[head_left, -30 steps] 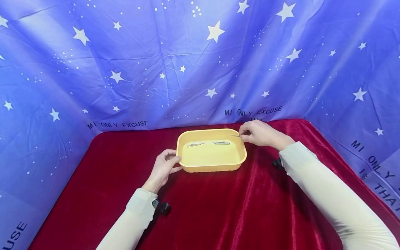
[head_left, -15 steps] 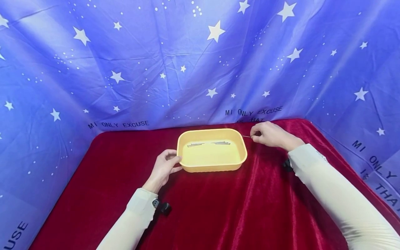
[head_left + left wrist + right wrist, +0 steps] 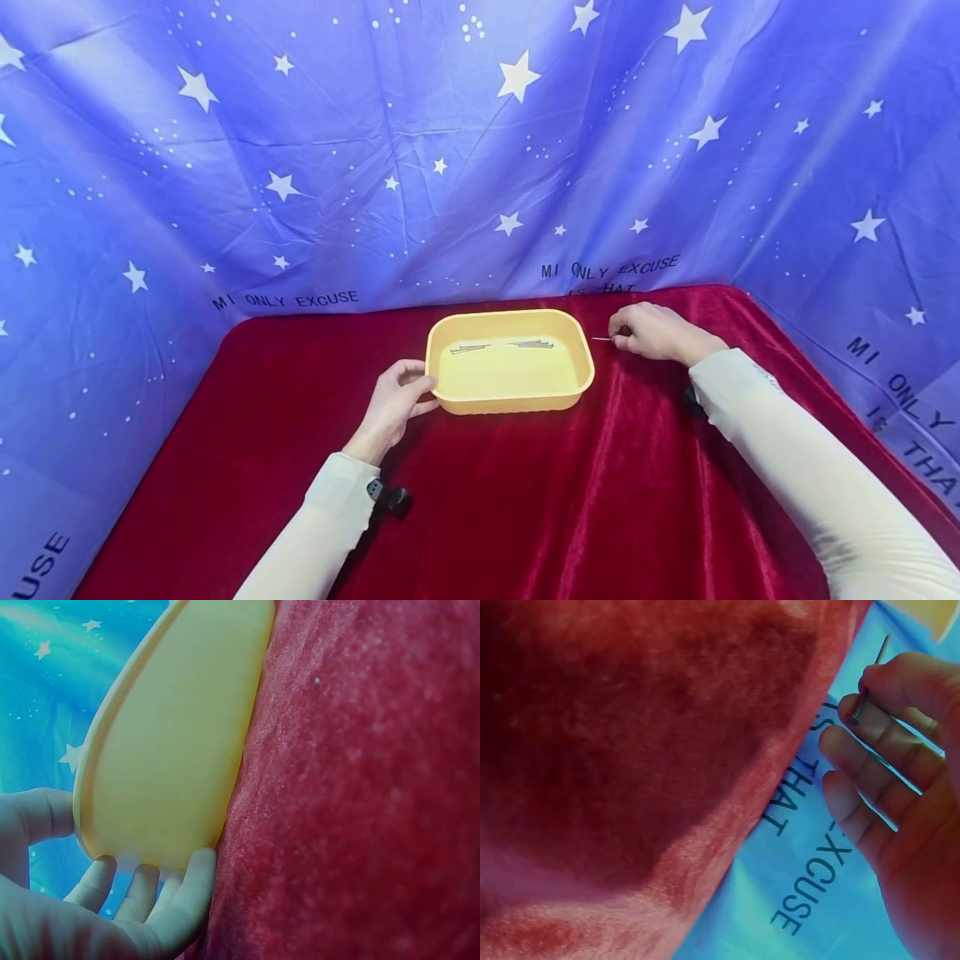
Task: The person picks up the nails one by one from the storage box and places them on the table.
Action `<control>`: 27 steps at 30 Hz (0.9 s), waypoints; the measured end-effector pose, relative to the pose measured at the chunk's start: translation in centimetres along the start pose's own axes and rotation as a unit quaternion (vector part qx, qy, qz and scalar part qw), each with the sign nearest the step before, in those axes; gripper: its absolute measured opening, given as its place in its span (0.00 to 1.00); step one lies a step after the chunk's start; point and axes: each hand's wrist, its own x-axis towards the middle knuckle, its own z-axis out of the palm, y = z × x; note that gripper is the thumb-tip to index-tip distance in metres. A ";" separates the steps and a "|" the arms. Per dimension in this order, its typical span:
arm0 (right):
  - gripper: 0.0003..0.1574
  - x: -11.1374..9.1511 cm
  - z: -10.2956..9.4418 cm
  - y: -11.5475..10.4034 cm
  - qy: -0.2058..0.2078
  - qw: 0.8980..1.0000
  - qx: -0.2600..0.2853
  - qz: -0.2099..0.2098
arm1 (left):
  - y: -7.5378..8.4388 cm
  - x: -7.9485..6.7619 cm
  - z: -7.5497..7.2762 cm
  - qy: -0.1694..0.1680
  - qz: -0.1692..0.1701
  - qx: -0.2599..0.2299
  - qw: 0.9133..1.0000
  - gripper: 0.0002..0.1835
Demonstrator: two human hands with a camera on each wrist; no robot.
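Observation:
A yellow rectangular plastic container [image 3: 510, 402] sits on the red velvet cloth. My left hand [image 3: 393, 400] holds its left end, the thumb at the rim; in the left wrist view the other fingertips [image 3: 199, 862] lie against the outer wall. Inside the container lie two small groups of thin metal nails, a left group [image 3: 468, 348] and a right group [image 3: 532, 343]. My right hand [image 3: 652, 332] is just right of the container and pinches one nail [image 3: 881, 652] between thumb and forefinger. This nail points left toward the container; its head shows near the forefinger.
Red velvet cloth [image 3: 480, 500] covers the table. A blue curtain [image 3: 360, 125] with white stars and black lettering hangs behind and along both sides. A black wrist camera [image 3: 393, 500] sits below the left sleeve.
My right hand, pinching the nail, has moved right from over the container's right rim to outside it, then slightly down. The left hand and the container have stayed put.

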 end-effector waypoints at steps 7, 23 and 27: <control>0.09 0.3 0.9 0.2 -0.016 1.000 -0.015 -0.010 | -0.1 0.1 0.0 0.000 0.004 -0.002 1.000 0.19; 0.07 0.1 2.1 0.5 -0.038 0.999 -0.022 -0.001 | -0.2 0.2 0.0 0.001 0.004 -0.007 1.000 0.19; 0.07 0.0 2.1 0.5 -0.036 0.999 -0.019 0.005 | -0.2 0.2 0.0 0.001 0.004 -0.010 1.000 0.19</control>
